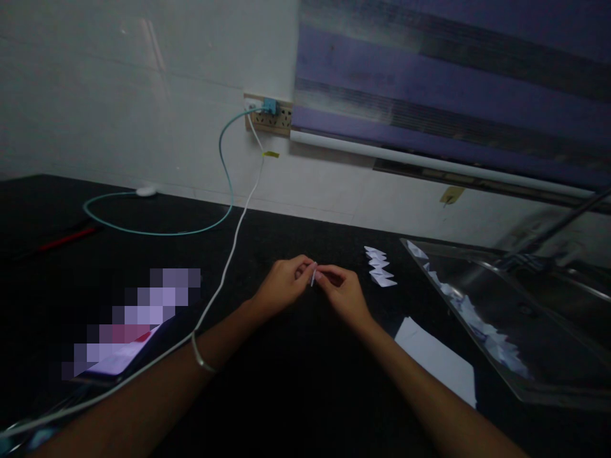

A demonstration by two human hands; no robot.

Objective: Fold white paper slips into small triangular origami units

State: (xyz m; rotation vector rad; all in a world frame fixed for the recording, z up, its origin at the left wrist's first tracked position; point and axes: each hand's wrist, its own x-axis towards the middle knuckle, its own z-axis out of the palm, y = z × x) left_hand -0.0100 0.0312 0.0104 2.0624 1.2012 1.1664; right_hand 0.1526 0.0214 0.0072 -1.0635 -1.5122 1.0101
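Note:
Over the middle of the dark counter, my left hand (285,281) and my right hand (342,291) meet fingertip to fingertip. Between them they pinch a small folded piece of white paper (313,277), seen almost edge-on and partly covered by the fingers. Both hands are closed on it. To the right of my right hand lies a short row of pointed folded paper pieces (379,267). A stack of white paper sheets (436,359) rests nearer, partly behind my right forearm.
A steel sink (506,305) is at the right, with more folded papers (482,327) along its near-left edge. A lit phone or tablet (124,350) lies at the left. A white cable (233,245) and a teal cable (167,233) run from the wall socket (270,119).

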